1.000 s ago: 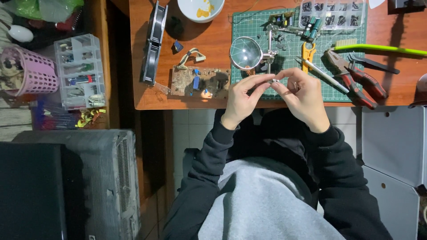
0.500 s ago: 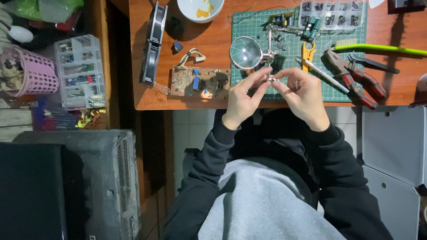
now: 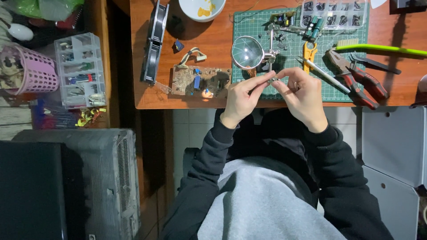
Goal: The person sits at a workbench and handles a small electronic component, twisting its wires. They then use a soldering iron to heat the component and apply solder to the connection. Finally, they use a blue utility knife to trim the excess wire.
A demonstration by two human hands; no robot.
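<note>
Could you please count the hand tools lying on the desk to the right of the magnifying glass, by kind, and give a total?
Red-handled pliers: 1
Black-handled pliers: 1
Yellow-handled cutters: 1
Slim pen-like tool: 1
Green-handled long tool: 1
Total: 5

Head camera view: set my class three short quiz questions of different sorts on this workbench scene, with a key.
1. True or false: both hands, left hand and right hand, meet on one small part.
2. What lies directly left of the magnifying glass? A) circuit board B) red pliers C) green cutting mat
3. Fill in: the white bowl stands on the ____ desk.

Key: 1 true; 2 A, the circuit board, lower left; 3 wooden.
</note>
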